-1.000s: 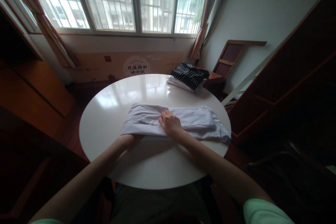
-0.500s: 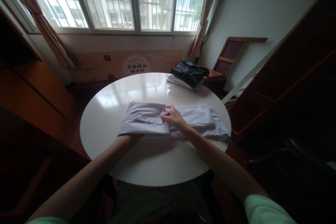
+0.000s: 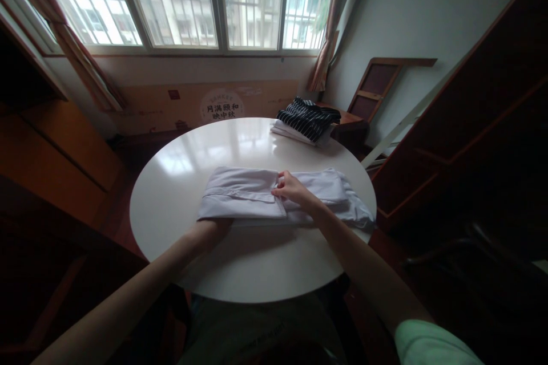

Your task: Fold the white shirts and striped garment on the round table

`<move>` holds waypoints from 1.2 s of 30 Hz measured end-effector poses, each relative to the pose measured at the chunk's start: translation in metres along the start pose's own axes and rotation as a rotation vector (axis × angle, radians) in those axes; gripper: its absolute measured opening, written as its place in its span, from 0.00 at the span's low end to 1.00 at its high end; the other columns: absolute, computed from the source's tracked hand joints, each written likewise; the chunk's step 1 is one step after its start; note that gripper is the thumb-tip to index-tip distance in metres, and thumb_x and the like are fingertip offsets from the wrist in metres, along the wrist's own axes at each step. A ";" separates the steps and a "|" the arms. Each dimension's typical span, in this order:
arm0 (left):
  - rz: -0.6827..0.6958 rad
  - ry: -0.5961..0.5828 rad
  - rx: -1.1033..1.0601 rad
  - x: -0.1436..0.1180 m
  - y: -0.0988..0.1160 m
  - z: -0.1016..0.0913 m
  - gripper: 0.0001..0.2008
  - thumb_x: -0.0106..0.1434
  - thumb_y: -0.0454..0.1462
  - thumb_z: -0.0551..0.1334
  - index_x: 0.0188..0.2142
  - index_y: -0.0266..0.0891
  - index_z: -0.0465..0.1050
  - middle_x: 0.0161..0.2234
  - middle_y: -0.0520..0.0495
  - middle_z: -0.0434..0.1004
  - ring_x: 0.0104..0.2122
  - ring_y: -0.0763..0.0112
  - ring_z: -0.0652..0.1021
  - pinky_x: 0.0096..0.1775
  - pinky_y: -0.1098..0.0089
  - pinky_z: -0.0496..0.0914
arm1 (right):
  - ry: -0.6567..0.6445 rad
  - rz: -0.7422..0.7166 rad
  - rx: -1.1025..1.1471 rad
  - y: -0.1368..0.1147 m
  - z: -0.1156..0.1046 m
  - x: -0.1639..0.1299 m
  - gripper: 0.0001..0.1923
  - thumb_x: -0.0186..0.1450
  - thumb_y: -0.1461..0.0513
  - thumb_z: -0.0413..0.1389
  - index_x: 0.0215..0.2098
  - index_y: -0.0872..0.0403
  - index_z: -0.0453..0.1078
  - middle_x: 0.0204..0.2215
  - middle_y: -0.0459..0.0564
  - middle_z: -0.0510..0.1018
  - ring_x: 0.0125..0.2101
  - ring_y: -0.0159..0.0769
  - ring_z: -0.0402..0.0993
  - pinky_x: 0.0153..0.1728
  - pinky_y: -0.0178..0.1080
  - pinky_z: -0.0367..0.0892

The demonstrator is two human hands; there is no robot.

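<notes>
Head camera view: a person stands close against a round white desk (image 3: 252,274), both arms reaching in over it, and I'd say a fold is being made. Across the middle of the desk lies a white garment (image 3: 246,208), stretched sideways in a long flat strip. On its left part a folded panel sits on top, with a stitched band running along it; on the right, the lower layers (image 3: 319,185) show beyond that panel's edge and look more rumpled at the far end.

The right hand (image 3: 293,188) has a light grip on the panel's right edge, thumb and fingertips nearly together with the cloth pinched between them. The left hand is tucked beneath the garment's near side; only the left forearm (image 3: 175,254) shows, so I can't tell how that grip stands or whether it has hold of anything.

To my eye the step in hand is setting this panel square over the layers below. The next move would call for keeping the edge straight and easing the hidden hand without dragging up a crease.

Near the desk's far right edge, a black striped garment (image 3: 306,117) rests on folded white cloth (image 3: 293,133), well apart from both hands.
</notes>
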State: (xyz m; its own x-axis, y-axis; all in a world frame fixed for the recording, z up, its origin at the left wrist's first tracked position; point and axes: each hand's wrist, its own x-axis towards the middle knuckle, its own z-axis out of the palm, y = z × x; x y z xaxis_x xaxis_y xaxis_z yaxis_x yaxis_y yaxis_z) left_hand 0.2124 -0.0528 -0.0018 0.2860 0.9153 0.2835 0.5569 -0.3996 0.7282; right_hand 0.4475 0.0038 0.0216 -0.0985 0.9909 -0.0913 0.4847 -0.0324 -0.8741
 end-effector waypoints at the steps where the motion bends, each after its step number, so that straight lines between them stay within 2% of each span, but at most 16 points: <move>1: 0.017 -0.063 0.069 -0.008 0.012 -0.004 0.13 0.59 0.40 0.52 0.35 0.37 0.72 0.30 0.42 0.74 0.37 0.62 0.74 0.43 0.64 0.68 | 0.000 -0.002 -0.018 0.001 0.000 0.001 0.20 0.50 0.69 0.59 0.38 0.56 0.56 0.21 0.39 0.67 0.19 0.25 0.65 0.16 0.28 0.58; 3: 0.106 -0.251 0.415 -0.020 0.041 -0.013 0.13 0.61 0.38 0.49 0.29 0.36 0.71 0.26 0.42 0.73 0.31 0.64 0.75 0.38 0.63 0.69 | 0.006 -0.008 -0.048 0.002 0.000 0.003 0.21 0.50 0.69 0.60 0.39 0.57 0.57 0.21 0.39 0.67 0.19 0.25 0.65 0.17 0.28 0.59; 5: 0.210 -0.312 0.574 -0.022 0.068 -0.025 0.16 0.64 0.39 0.47 0.27 0.38 0.70 0.27 0.45 0.74 0.28 0.68 0.74 0.34 0.67 0.69 | 0.015 -0.012 -0.071 0.002 0.000 0.003 0.21 0.50 0.69 0.60 0.40 0.57 0.57 0.22 0.40 0.68 0.20 0.26 0.66 0.17 0.28 0.59; 7: 0.224 -0.197 0.608 -0.007 0.083 -0.038 0.17 0.65 0.41 0.46 0.29 0.38 0.70 0.28 0.47 0.75 0.28 0.69 0.75 0.33 0.69 0.68 | 0.025 -0.008 -0.079 0.002 -0.002 0.002 0.22 0.50 0.68 0.60 0.41 0.58 0.58 0.23 0.41 0.69 0.20 0.26 0.66 0.18 0.28 0.60; 8: 0.231 -0.111 0.608 0.005 0.083 -0.043 0.17 0.65 0.42 0.46 0.32 0.38 0.71 0.32 0.46 0.76 0.32 0.68 0.75 0.35 0.68 0.69 | 0.024 -0.008 -0.070 0.002 -0.002 0.001 0.22 0.51 0.68 0.60 0.41 0.58 0.58 0.23 0.41 0.69 0.20 0.26 0.66 0.18 0.28 0.60; 10: 0.244 0.032 0.629 0.035 0.068 -0.047 0.16 0.65 0.42 0.47 0.41 0.38 0.70 0.42 0.43 0.75 0.41 0.65 0.75 0.42 0.65 0.68 | 0.009 -0.015 -0.029 0.002 -0.003 -0.001 0.22 0.52 0.67 0.60 0.42 0.58 0.57 0.23 0.41 0.69 0.21 0.26 0.66 0.19 0.28 0.60; 13: 0.187 0.013 0.699 0.070 0.027 -0.039 0.21 0.65 0.43 0.48 0.52 0.35 0.64 0.55 0.39 0.64 0.55 0.60 0.65 0.53 0.60 0.61 | -0.027 -0.006 0.035 0.003 -0.004 -0.001 0.22 0.53 0.67 0.59 0.43 0.58 0.57 0.22 0.41 0.68 0.21 0.26 0.66 0.19 0.28 0.60; 15: 0.083 -0.124 0.751 0.076 0.003 -0.027 0.25 0.64 0.47 0.47 0.55 0.35 0.62 0.58 0.39 0.60 0.58 0.56 0.60 0.54 0.57 0.58 | -0.041 0.023 0.052 0.004 -0.005 0.000 0.22 0.53 0.67 0.59 0.44 0.58 0.57 0.22 0.40 0.67 0.21 0.26 0.65 0.20 0.28 0.61; 19: 0.025 -0.120 0.833 0.064 -0.013 -0.006 0.29 0.65 0.49 0.43 0.59 0.34 0.56 0.61 0.40 0.55 0.61 0.55 0.53 0.57 0.52 0.53 | -0.032 0.038 -0.031 0.007 -0.006 0.004 0.23 0.55 0.66 0.57 0.46 0.59 0.56 0.24 0.43 0.69 0.22 0.28 0.67 0.24 0.31 0.65; 22: 0.006 -0.118 0.854 0.059 -0.009 -0.003 0.29 0.65 0.48 0.42 0.60 0.34 0.54 0.61 0.39 0.53 0.62 0.56 0.52 0.57 0.50 0.52 | 0.205 -0.075 -0.283 0.003 -0.005 0.002 0.25 0.55 0.65 0.57 0.49 0.60 0.57 0.31 0.50 0.72 0.31 0.36 0.71 0.35 0.39 0.68; 24: 0.002 -0.121 0.860 0.060 -0.007 -0.003 0.29 0.65 0.48 0.42 0.60 0.34 0.54 0.61 0.38 0.53 0.62 0.55 0.53 0.56 0.49 0.52 | 0.411 -0.257 -0.436 -0.006 0.001 -0.002 0.26 0.56 0.65 0.56 0.52 0.61 0.57 0.40 0.58 0.72 0.42 0.42 0.69 0.46 0.44 0.64; 25: 0.004 -0.120 0.863 0.060 -0.007 -0.003 0.30 0.65 0.48 0.42 0.60 0.34 0.54 0.61 0.38 0.53 0.61 0.55 0.53 0.56 0.49 0.52 | 0.460 -0.375 -0.488 -0.011 0.006 -0.006 0.26 0.57 0.64 0.55 0.53 0.61 0.56 0.45 0.61 0.69 0.47 0.45 0.65 0.50 0.46 0.61; 27: 0.014 -0.109 0.870 0.062 -0.008 -0.002 0.30 0.65 0.49 0.42 0.60 0.33 0.54 0.61 0.37 0.53 0.61 0.55 0.53 0.56 0.49 0.52 | 0.382 -0.604 -0.576 -0.020 0.020 -0.012 0.27 0.60 0.59 0.52 0.56 0.60 0.55 0.54 0.63 0.63 0.55 0.46 0.57 0.55 0.48 0.54; 29: 0.023 -0.101 0.876 0.062 -0.011 -0.002 0.30 0.64 0.48 0.42 0.60 0.32 0.54 0.61 0.37 0.54 0.61 0.54 0.53 0.56 0.49 0.52 | 0.148 -0.706 -0.692 -0.024 0.037 -0.017 0.29 0.62 0.52 0.50 0.58 0.57 0.56 0.59 0.60 0.56 0.60 0.47 0.49 0.57 0.50 0.49; 32: 0.033 -0.089 0.880 0.062 -0.013 -0.001 0.30 0.64 0.48 0.43 0.60 0.33 0.54 0.61 0.38 0.54 0.61 0.55 0.54 0.56 0.49 0.53 | -0.069 -0.603 -0.794 -0.020 0.057 -0.020 0.34 0.63 0.45 0.45 0.59 0.58 0.54 0.61 0.61 0.54 0.61 0.47 0.46 0.58 0.51 0.46; 36: 0.020 -0.080 0.882 0.062 -0.013 -0.001 0.28 0.64 0.45 0.43 0.60 0.32 0.54 0.61 0.39 0.54 0.61 0.58 0.54 0.56 0.51 0.52 | -0.058 -0.474 -0.834 -0.012 0.062 -0.020 0.40 0.62 0.42 0.42 0.61 0.62 0.50 0.62 0.63 0.49 0.62 0.47 0.42 0.59 0.50 0.43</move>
State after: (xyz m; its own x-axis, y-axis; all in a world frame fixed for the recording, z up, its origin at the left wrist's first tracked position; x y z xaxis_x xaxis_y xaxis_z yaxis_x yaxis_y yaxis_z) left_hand 0.2220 0.0090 0.0066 0.3371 0.9149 0.2222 0.9403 -0.3388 -0.0318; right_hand 0.3902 -0.0238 0.0045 -0.4752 0.8684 0.1413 0.8436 0.4953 -0.2072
